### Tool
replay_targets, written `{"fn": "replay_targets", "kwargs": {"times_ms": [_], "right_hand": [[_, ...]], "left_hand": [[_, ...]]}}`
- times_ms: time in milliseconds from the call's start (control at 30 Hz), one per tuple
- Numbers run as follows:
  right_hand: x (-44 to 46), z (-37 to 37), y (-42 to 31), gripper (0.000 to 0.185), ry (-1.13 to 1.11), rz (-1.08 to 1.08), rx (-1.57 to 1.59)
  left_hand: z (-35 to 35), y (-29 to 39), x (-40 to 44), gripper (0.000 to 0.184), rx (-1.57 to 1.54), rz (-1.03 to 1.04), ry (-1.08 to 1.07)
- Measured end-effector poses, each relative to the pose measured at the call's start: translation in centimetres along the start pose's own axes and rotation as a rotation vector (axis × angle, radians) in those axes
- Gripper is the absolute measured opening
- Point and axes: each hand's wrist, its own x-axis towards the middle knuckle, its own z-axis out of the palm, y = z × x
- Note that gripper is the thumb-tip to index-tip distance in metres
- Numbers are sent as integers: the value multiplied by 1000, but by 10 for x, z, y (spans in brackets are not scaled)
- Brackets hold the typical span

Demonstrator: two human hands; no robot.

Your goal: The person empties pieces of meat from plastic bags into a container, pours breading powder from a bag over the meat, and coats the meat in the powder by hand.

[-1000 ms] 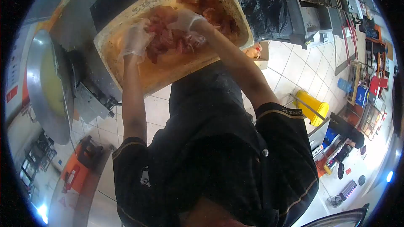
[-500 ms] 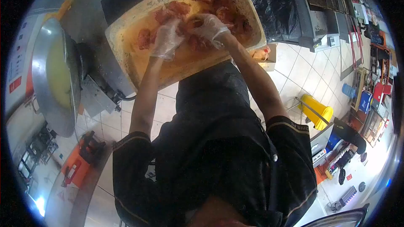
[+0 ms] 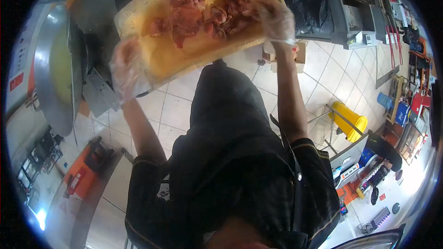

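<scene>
A large, worn, pale tub (image 3: 161, 70) lies in front of me, tilted in the view. Pieces of raw red meat (image 3: 187, 16) sit in it in orange-tinted liquid. My left hand (image 3: 127, 67), in a clear plastic glove, is closed around the tub's left rim. At the right rim is my right hand (image 3: 273, 16), gloved the same way, with its fingers curled over the edge toward the meat. Both gloves are slightly blurred, and the undersides of the hands are hidden.
A big metal pan (image 3: 60, 64) with yellowish contents stands at the left. Black plastic sheeting (image 3: 307, 7) lies right of the tub. A cardboard box (image 3: 299, 57) sits on the tiled floor, with a yellow bin (image 3: 348, 121) farther right. Another person (image 3: 386, 151) is at the far right.
My hands have left the meat in the middle and moved apart to the tub's left and right rims. The meat lies more gathered toward the middle. The whole view has shifted slightly.
</scene>
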Motion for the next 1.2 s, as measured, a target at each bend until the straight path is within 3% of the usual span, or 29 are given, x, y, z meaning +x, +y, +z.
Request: {"fn": "replay_targets", "kwargs": {"times_ms": [33,67,100,133,200,267,300,400,433,467,533,600,633,700,800,900,1000,1100,1200], "right_hand": [[-16,-17,-10,13,89,78,20],[-37,-36,28,10,200,28,86],[-57,-52,-24,12,277,162,186],[-81,-65,-28,14,369,231,239],[-133,-88,-4,15,519,206,154],[-188,-96,38,16,627,207,279],[-218,-93,58,17,680,215,337],[-293,-61,118,22,645,389,433],[-322,-41,151,32,580,431,550],[-342,-14,173,30,557,445,593],[-373,41,219,43,413,592,843],[-374,97,224,42,278,784,805],[-375,128,246,39,136,798,562],[-362,178,260,37,36,804,617],[-343,256,282,32,42,789,859],[-322,340,316,29,72,563,677],[-297,376,308,31,106,545,443],[-281,370,291,34,85,658,415],[-275,361,270,35,151,787,429]], "left_hand": [[-15,-10,-18,26,66,-23,37],[-29,-22,-39,23,132,-46,71],[-40,-32,-63,18,-116,-84,94],[-52,-43,-89,17,-362,-125,112],[-81,-74,-141,18,-358,-130,27],[-99,-127,-183,17,-591,-84,-246],[-96,-140,-213,16,-506,-185,-268],[-37,-122,-254,13,-261,-584,-295],[-20,-144,-258,14,-171,-607,-430],[5,-175,-258,16,-87,-623,-558],[73,-214,-255,20,-320,-716,-536],[138,-267,-243,25,-760,-796,-454],[170,-291,-232,24,-522,-637,-456],[214,-359,-205,25,-428,-643,-350],[253,-467,-167,28,-860,-1083,66],[255,-478,-138,31,-1228,-807,-97],[267,-406,-131,45,-1492,-758,12],[256,-400,-140,46,-1602,-743,-96],[239,-419,-148,45,-1492,-808,-90]]}}
